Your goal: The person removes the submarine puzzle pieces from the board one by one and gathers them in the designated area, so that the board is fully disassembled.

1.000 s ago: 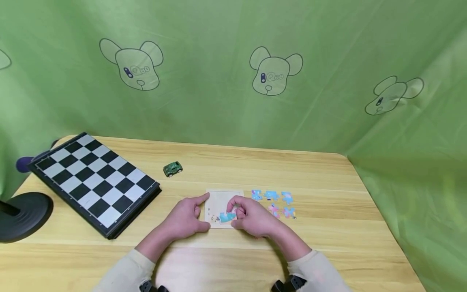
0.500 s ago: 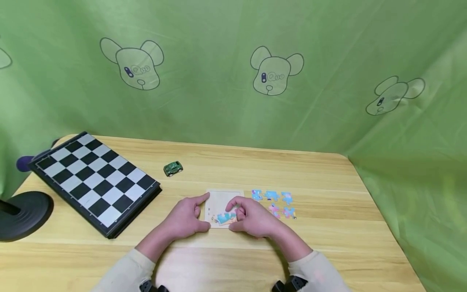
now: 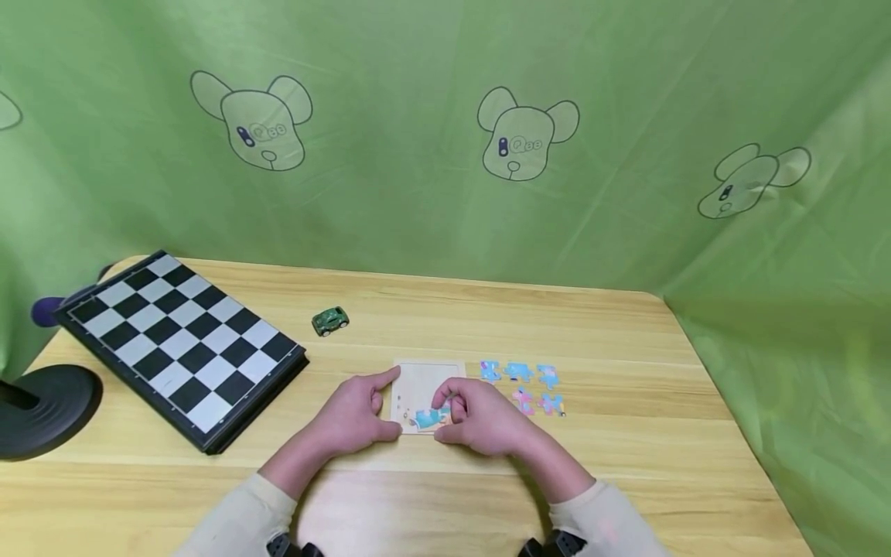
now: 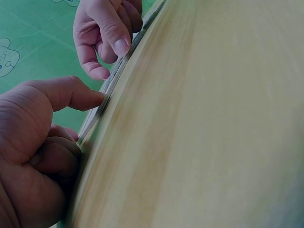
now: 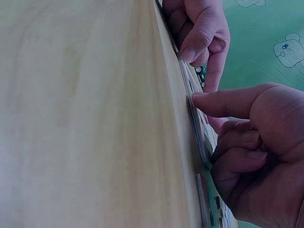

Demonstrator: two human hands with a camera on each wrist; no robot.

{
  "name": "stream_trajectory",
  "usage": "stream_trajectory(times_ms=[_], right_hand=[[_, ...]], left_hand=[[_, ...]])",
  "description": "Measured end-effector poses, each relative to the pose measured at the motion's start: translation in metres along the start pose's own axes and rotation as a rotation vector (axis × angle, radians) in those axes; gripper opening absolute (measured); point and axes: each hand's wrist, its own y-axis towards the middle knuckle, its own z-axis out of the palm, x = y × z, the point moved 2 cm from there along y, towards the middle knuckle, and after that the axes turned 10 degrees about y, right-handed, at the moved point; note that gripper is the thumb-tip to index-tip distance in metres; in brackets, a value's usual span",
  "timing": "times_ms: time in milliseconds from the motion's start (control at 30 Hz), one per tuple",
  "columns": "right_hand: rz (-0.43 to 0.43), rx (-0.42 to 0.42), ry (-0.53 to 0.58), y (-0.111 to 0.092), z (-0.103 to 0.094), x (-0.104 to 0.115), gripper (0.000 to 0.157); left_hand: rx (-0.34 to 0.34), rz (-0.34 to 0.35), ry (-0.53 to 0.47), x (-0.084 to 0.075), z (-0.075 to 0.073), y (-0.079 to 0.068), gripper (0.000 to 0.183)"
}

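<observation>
A pale puzzle board (image 3: 421, 379) lies on the table before me. My left hand (image 3: 355, 414) rests at the board's left side, thumb at the lower corner and index finger reaching up along the edge; its other fingers are folded under. Over the board's lower right, my right hand (image 3: 483, 418) holds a teal puzzle piece (image 3: 428, 418), with the bent index fingertip at its upper edge and the thumb at its lower edge. Part of the picture at the board's right is hidden under that hand. Several loose puzzle pieces (image 3: 518, 373) lie in two rows right of the board.
A black-and-white chessboard (image 3: 186, 340) lies at the left of the wooden table (image 3: 592, 480). Between it and the puzzle board, farther back, stands a small green toy car (image 3: 330, 321). A round black base (image 3: 49, 414) sits at the far left. Green curtain (image 3: 390, 201) surrounds the table.
The teal piece turned to a slant half a second ago and is level again now. My right hand has shifted slightly with it. My left hand and the loose pieces have stayed put.
</observation>
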Motion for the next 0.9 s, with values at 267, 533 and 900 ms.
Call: stream_trajectory(times_ms=[267,533,900], right_hand=[[-0.030,-0.064,0.012,-0.014,-0.007,0.006,0.029],[-0.025,-0.100,-0.014,-0.034,-0.020,0.005,0.030],[-0.010,-0.142,0.049,-0.063,-0.045,-0.012,0.032]], left_hand=[[0.002,-0.008,0.004,-0.001,-0.001,0.000,0.090],[0.003,-0.006,-0.005,-0.001,0.000,-0.001,0.091],[0.005,-0.008,-0.010,-0.001,0.000,-0.001,0.090]])
